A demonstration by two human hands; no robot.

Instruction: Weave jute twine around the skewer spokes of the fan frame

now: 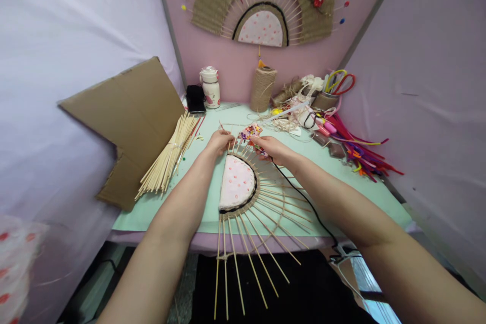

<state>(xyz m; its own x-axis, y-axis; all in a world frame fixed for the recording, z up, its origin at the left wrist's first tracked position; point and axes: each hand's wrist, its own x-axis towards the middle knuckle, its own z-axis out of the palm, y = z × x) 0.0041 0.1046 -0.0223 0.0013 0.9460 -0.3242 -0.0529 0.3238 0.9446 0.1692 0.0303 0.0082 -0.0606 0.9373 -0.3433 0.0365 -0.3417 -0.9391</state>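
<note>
A half-made fan (237, 182) lies on the table, turned on its side. Its half-round centre is white with pink dots and a black braided edge, and thin wooden sticks spread out from it. My left hand (221, 142) is closed, pinching a stick at the fan's far end. In my right hand (271, 148) is a glue gun (250, 132) with a colourful flowery pattern, its black cord (304, 197) running down to the right. The gun's nozzle points left, close to my left fingers; its exact tip is hard to make out. Twine (281, 212) links several sticks.
A finished fan (212, 2) hangs on the back wall. Bundled sticks (170, 154) lean by cardboard (129, 116) on the left. Behind stand a bottle (210, 88) and a twine spool (263, 90). Scissors (345, 82) and pipe cleaners (359, 154) are at right.
</note>
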